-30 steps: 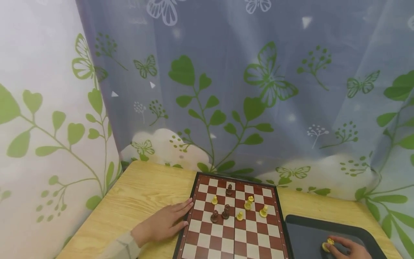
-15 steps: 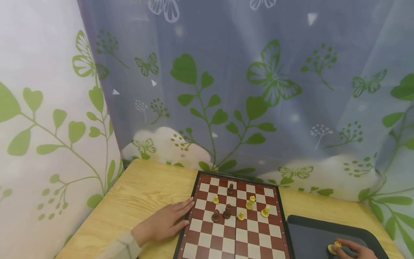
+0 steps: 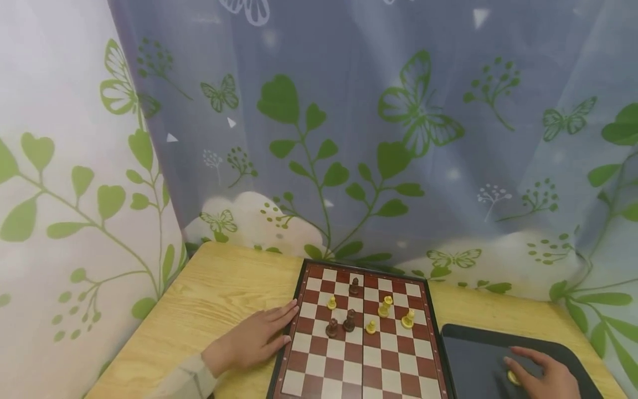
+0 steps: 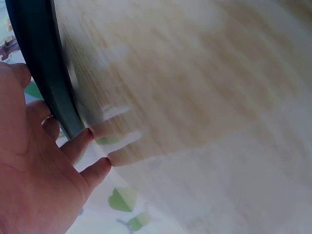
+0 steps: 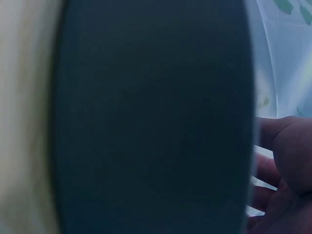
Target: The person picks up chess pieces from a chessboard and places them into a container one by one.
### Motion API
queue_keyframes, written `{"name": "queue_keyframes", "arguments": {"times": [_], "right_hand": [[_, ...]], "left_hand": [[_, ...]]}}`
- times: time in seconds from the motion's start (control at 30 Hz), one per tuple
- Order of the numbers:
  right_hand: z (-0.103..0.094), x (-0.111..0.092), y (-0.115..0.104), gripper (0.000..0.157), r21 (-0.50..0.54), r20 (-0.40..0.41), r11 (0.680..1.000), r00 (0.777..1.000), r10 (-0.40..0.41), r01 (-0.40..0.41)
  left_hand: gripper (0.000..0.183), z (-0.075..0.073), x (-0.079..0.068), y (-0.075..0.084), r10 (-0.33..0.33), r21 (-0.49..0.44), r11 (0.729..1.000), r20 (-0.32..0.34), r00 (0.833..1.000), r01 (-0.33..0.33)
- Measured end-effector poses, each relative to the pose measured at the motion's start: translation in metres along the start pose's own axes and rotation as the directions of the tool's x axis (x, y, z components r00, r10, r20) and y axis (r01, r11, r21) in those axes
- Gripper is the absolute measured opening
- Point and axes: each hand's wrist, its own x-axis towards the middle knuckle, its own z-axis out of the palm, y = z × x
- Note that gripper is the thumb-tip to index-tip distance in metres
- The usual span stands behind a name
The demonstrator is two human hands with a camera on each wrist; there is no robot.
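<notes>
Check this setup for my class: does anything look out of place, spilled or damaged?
Only one yellow chess piece looks odd: it is in the tray, partly hidden by the right hand, while the other visible pieces stand upright on the chessboard. Nothing looks spilled or damaged.

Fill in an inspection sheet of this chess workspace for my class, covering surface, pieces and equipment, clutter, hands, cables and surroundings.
Surface: light wood-grain table.
Job's things: checkered chessboard bearing yellow pieces and brown pieces; dark tray to its right, with a partly hidden yellow piece in it.
Clutter: nothing seen.
Left hand: fingers extended at the chessboard's left edge.
Right hand: over the dark tray, thumb and forefinger apart; contact with the partly hidden yellow piece cannot be told.
Cables: nothing seen.
Surroundings: curtains printed with leaves and butterflies.
</notes>
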Motion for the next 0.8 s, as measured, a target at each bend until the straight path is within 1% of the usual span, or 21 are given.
{"name": "queue_keyframes", "arguments": {"times": [0.07,0.17,0.23,0.3,0.37,0.53,0.6,0.67,0.8], "right_hand": [[0.002,-0.002,-0.014,0.06,0.024,-0.014,0.999,0.999,-0.038,0.038],[0.006,-0.003,-0.035,0.054,0.032,0.002,0.993,0.994,-0.11,0.11],[0.012,-0.004,-0.05,0.051,0.056,0.027,0.985,0.986,-0.165,0.164],[0.019,-0.005,-0.066,0.046,0.07,0.052,0.972,0.973,-0.226,0.223],[0.027,-0.005,-0.081,0.042,0.1,0.059,0.957,0.958,-0.281,0.274],[0.038,-0.002,-0.114,0.038,0.14,0.044,0.909,0.915,-0.401,0.391],[0.04,0.002,-0.125,0.04,0.143,0.039,0.894,0.9,-0.433,0.424],[0.042,0.005,-0.134,0.043,0.152,0.048,0.886,0.892,-0.449,0.438],[0.044,0.01,-0.146,0.046,0.174,0.092,0.873,0.875,-0.475,0.455]], "left_hand": [[0.061,-0.002,0.001,0.001,0.003,0.002,1.0,-0.001,1.0,-0.003],[0.061,-0.004,0.0,0.002,0.006,0.001,1.0,-0.002,1.0,-0.006],[0.06,-0.004,-0.001,0.002,0.004,0.001,1.0,-0.005,1.0,-0.004],[0.06,-0.005,-0.002,0.002,0.003,0.0,1.0,-0.009,1.0,-0.003],[0.06,-0.005,-0.002,0.001,0.001,-0.003,1.0,-0.009,1.0,-0.001],[0.061,-0.004,0.002,0.0,0.004,-0.005,1.0,-0.012,1.0,-0.004],[0.06,-0.005,0.003,0.0,0.013,0.0,1.0,-0.025,1.0,-0.013],[0.06,-0.004,0.003,0.001,0.024,0.006,1.0,-0.03,0.999,-0.024],[0.06,-0.003,0.002,0.002,0.033,0.017,0.999,-0.025,0.999,-0.033]]}}
